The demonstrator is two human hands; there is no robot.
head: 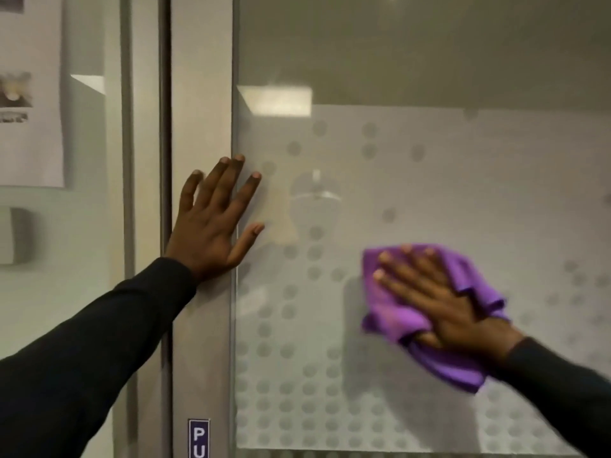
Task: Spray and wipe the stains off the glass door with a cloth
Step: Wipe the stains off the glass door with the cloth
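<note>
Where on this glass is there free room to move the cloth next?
The glass is bare between the left hand on the frame and the cloth under the right hand, also above and below the cloth. Only the left edge by the fingers is crowded.

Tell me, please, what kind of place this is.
Probably an office or public building. The glass door has a frosted dot pattern and a metal frame with a sign that starts "PU". A printed notice hangs on the panel beside it.
</note>
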